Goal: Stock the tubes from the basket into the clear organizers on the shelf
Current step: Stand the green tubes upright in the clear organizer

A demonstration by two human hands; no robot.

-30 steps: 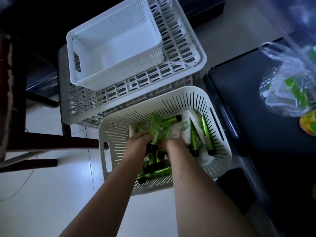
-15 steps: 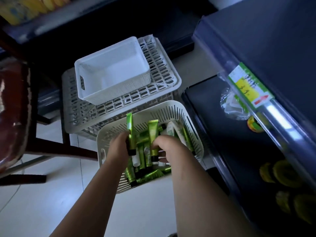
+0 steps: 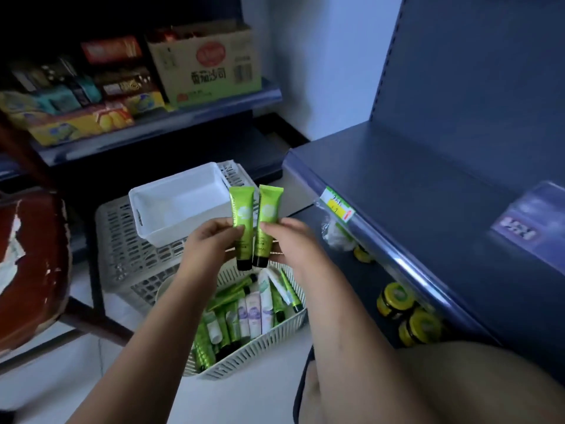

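My left hand point(image 3: 211, 243) pinches a green tube point(image 3: 242, 221) with a black cap pointing down. Beside it, my right hand point(image 3: 293, 240) pinches a second green tube point(image 3: 266, 221), held the same way. Both tubes are upright, side by side, above the white slatted basket point(image 3: 260, 347) on the floor. That basket holds several more green and white tubes point(image 3: 244, 313). A dark blue shelf point(image 3: 412, 185) runs along the right. No clear organizer is visible.
An empty white bin point(image 3: 171, 209) sits on stacked white crates point(image 3: 122, 255) behind the basket. Yellow-lidded jars point(image 3: 409, 316) stand on the lower shelf at right. A worn red chair point(image 3: 33, 264) is at left. Boxes of goods point(image 3: 201, 62) fill the far shelf.
Both hands have risen out of the basket, each with one green tube. The view has tilted up, bringing the far shelf and the blue shelf into sight.
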